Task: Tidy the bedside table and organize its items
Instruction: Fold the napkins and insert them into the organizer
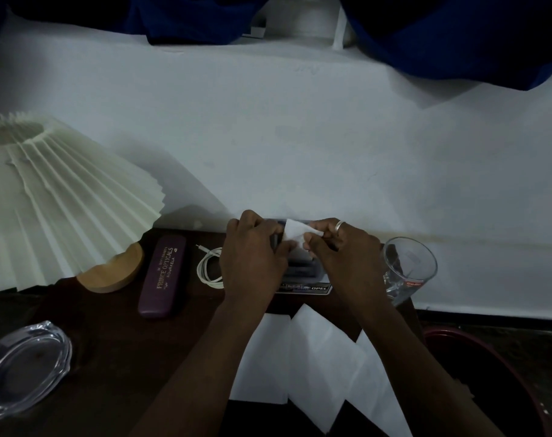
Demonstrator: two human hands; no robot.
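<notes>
We are pinching a white tissue [295,235] by opposite edges, left hand [252,260] and right hand [344,260] meeting directly above the grey pack [303,274] at the bedside table's [126,342] back edge. The pack's long axis seems to be running toward us, with both hands equally near.

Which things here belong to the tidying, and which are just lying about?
Job: held sheet, gripped by left hand and right hand; box; loose sheets; case; cable; glass; dish.
Around: lamp; curtain; tub.
</notes>
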